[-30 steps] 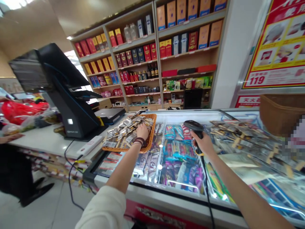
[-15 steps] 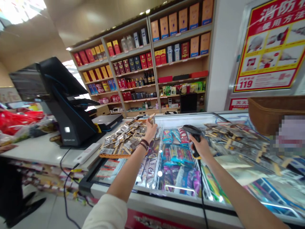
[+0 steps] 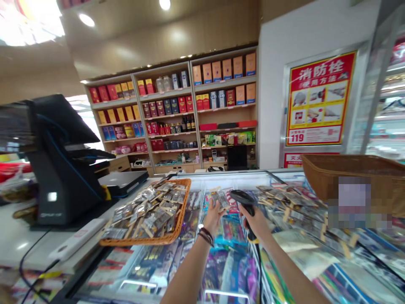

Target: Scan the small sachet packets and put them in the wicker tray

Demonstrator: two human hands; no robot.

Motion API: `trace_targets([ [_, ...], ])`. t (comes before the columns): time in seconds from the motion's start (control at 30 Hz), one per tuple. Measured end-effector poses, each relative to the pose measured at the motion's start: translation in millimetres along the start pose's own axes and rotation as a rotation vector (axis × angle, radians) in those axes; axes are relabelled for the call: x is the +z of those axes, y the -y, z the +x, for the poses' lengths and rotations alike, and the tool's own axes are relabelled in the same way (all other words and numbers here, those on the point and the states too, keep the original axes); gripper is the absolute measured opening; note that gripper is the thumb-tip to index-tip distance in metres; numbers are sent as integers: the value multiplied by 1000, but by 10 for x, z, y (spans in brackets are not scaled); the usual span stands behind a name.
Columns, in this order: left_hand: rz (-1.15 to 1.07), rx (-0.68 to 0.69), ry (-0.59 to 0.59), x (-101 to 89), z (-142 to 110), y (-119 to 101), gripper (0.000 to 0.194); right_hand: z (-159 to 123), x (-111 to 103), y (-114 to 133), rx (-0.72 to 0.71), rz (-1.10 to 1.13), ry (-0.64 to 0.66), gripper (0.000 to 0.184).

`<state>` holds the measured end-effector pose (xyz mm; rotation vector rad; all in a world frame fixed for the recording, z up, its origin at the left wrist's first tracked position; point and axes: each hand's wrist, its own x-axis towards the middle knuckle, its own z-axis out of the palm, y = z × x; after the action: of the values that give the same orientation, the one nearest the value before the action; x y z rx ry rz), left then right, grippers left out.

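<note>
Between the fingers of my left hand is a small clear packet, held up over the glass-topped freezer. A black barcode scanner is gripped in my right hand, its head turned toward the packet and a small gap apart from it. The scanner's cable hangs down from the handle. To the left of my left hand lies an orange wicker tray heaped with similar packets. A loose pile of packets spreads on the glass to the right of my right hand.
A black checkout terminal and a flat scale stand on the left counter. At the right sits a brown basket. Wrapped ice creams show inside the freezer. Shelves of boxes line the back wall.
My left hand has moved right, away from the tray, bringing a packet in front of the scanner. The head view has shifted upward and to the right.
</note>
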<state>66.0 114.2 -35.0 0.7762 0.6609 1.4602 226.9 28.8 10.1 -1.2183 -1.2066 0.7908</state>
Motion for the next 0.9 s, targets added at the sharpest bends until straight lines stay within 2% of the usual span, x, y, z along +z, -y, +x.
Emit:
trace_targets([
  [0.1, 8, 36, 13, -117, 77, -25, 76, -35, 17, -15, -32, -109, 63, 47],
  [0.33, -17, 82, -174, -317, 165, -155, 63, -130, 52, 89, -16, -343, 182, 40],
  [0.47, -31, 107, -170, -351, 171, -161, 61, -153, 58, 123, -12, -340, 211, 37],
  [0.73, -16, 119, -173, -355, 165, -149, 59, -129, 39, 33, -47, -353, 233, 40],
  [0.9, -19, 108, -171, -334, 148, -172, 44, -113, 36, 47, 0, -246, 220, 42],
])
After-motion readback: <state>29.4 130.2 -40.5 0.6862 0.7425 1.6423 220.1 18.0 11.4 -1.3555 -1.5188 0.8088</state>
